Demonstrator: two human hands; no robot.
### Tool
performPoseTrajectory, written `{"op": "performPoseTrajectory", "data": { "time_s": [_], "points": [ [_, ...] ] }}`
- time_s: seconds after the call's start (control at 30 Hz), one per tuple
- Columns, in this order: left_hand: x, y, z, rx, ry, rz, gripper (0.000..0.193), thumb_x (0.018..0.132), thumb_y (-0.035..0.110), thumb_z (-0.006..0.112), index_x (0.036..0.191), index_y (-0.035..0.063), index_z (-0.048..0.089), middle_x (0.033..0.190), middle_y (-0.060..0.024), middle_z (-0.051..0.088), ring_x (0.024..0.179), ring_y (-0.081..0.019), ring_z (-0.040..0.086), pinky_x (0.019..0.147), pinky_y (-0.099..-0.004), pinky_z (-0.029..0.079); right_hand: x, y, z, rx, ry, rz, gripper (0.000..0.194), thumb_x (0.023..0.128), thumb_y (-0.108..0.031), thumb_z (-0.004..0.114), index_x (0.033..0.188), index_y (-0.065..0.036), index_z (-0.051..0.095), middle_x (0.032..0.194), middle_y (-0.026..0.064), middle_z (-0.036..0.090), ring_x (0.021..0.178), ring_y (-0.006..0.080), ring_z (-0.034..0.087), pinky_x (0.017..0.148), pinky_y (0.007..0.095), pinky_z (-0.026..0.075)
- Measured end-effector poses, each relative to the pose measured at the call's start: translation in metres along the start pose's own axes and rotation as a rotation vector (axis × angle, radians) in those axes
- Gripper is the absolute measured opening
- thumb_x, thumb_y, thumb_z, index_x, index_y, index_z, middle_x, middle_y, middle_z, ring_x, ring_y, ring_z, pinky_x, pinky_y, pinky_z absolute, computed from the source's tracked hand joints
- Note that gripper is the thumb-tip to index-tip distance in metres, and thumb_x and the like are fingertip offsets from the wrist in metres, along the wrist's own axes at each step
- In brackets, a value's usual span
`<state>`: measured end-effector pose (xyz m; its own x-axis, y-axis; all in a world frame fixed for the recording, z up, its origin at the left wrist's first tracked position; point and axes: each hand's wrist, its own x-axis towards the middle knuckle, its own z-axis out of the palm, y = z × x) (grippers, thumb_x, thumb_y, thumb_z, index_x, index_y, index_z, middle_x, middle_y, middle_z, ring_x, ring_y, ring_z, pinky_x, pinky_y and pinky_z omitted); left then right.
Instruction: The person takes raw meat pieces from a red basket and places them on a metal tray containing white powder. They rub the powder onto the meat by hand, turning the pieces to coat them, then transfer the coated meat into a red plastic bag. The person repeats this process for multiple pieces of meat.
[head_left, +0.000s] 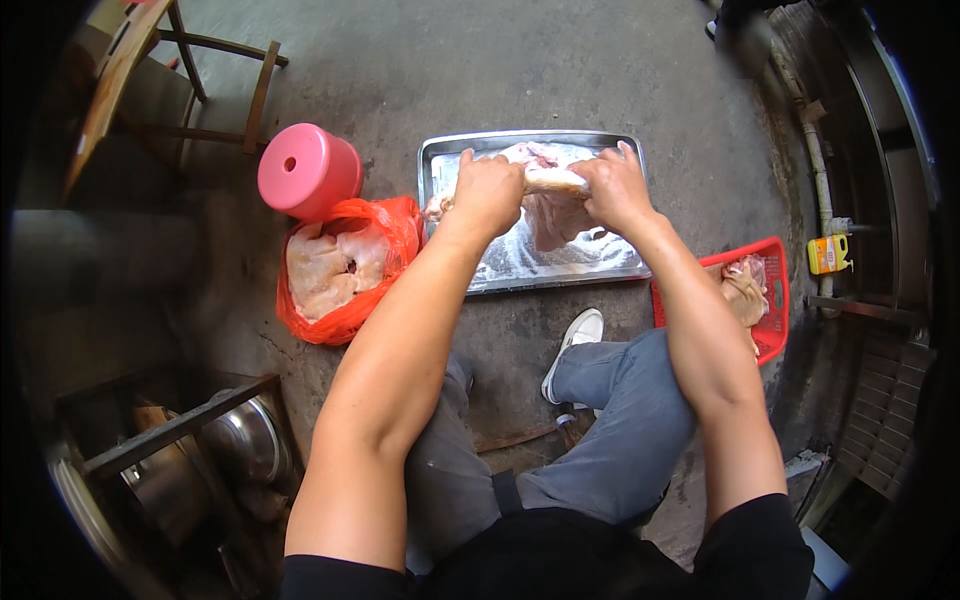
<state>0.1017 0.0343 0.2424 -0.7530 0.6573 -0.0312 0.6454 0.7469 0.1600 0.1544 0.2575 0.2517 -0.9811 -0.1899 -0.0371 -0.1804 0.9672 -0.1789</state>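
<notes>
Both my hands grip one piece of raw, skin-on meat (556, 217) over a shallow metal tray (517, 270). My left hand (489, 189) holds the folded upper edge from the left. On the other side, my right hand (616, 189) clasps the same edge, thumb inward. A pale fold stretches between the hands, and a flap hangs below it. White residue coats the tray floor; whether it is powder or liquid, I cannot tell. More pale meat (337, 262) sits in a red plastic bag (405, 217) left of the tray.
A pink plastic stool (300, 169) lies tipped behind the bag. Right of my knee, a red basket (780, 300) holds raw meat (746, 289). A yellow jug (827, 255) stands by a pipe (821, 172). Wooden furniture (120, 82) is at upper left, a metal basin (247, 435) at lower left.
</notes>
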Motion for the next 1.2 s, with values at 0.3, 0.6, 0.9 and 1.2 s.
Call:
{"op": "performPoseTrajectory", "data": {
  "time_s": [0.3,0.6,0.9,1.2],
  "points": [
    [0.001,0.023,0.005,-0.083,0.521,-0.139,0.046,0.075,0.020,0.075,0.118,0.0051,0.065,0.113,-0.0137,0.064,0.111,-0.0301,0.059,0.097,-0.0474,0.042,0.007,-0.015,0.004,0.025,0.106,0.103,0.031,0.074,-0.008,0.070,0.104,-0.012,0.077,0.092,0.0195,0.074,0.091,0.0372,0.071,0.092,0.0481,0.052],
    [-0.027,0.006,0.013,-0.090,-0.148,-0.371,0.036,0.085,0.032,0.070,0.107,0.0031,0.074,0.111,-0.0207,0.070,0.107,-0.0371,0.066,0.094,-0.0491,0.052,0.004,-0.004,-0.005,0.037,0.098,0.171,0.031,0.073,-0.009,0.074,0.104,-0.010,0.076,0.090,0.0194,0.074,0.087,0.0381,0.071,0.081,0.0487,0.056],
    [-0.031,-0.008,0.008,-0.304,-0.451,-0.305,0.038,0.085,0.030,0.065,0.114,0.0060,0.073,0.117,-0.0210,0.071,0.113,-0.0363,0.067,0.099,-0.0463,0.052,0.002,-0.001,-0.006,0.044,0.079,0.090,0.037,0.075,-0.006,0.071,0.111,-0.013,0.075,0.100,0.0172,0.073,0.097,0.0377,0.069,0.084,0.0484,0.055],
    [-0.084,-0.079,0.005,-0.353,-0.603,-0.244,0.040,0.084,0.030,0.065,0.113,0.0021,0.072,0.111,-0.0223,0.072,0.106,-0.0383,0.069,0.091,-0.0478,0.054,-0.008,-0.023,-0.040,0.100,0.141,0.050,0.047,0.071,0.004,0.065,0.117,-0.006,0.072,0.106,0.0186,0.072,0.100,0.0382,0.067,0.090,0.0444,0.053]
  ]
}}
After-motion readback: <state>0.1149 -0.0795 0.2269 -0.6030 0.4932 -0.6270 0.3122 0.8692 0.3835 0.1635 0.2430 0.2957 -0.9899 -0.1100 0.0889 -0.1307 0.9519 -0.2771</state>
